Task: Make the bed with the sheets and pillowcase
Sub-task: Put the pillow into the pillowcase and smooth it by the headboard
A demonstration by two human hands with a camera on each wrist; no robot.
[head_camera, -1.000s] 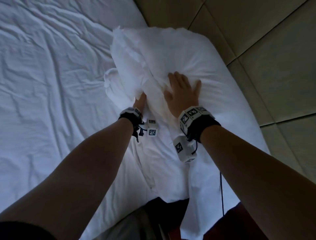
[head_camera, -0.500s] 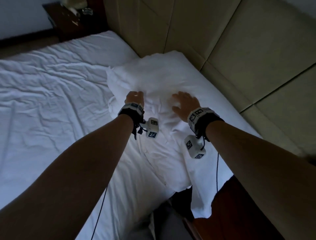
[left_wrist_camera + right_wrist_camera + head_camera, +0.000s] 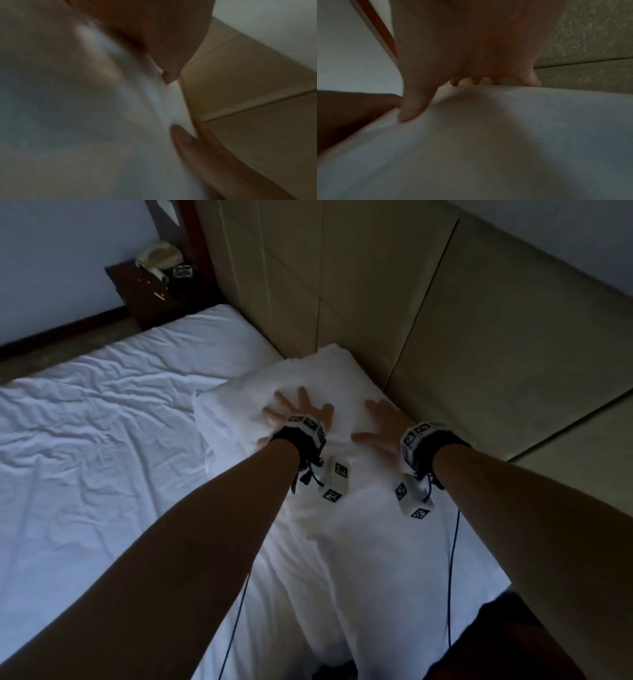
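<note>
The wide bed with its creased white fitted sheet (image 3: 102,460) fills the left and lower frame, and the padded beige panelled headboard (image 3: 445,320) takes the upper right. The plump white cased pillow (image 3: 318,378) lies at centre, its far edge against the headboard. A second ago the left hand (image 3: 294,414) was tucked under a fold; now it lies flat on top, fingers (image 3: 303,397) spread wide, holding nothing. The right hand (image 3: 380,422) presses beside it, likewise splayed. The case seems to be on, so smoothing and seating the pillow looks like the step in hand. A dark wooden nightstand (image 3: 144,292) sits upper left. The only markings are black-and-white coded squares on the wristbands (image 3: 308,424); no readable writing.
</note>
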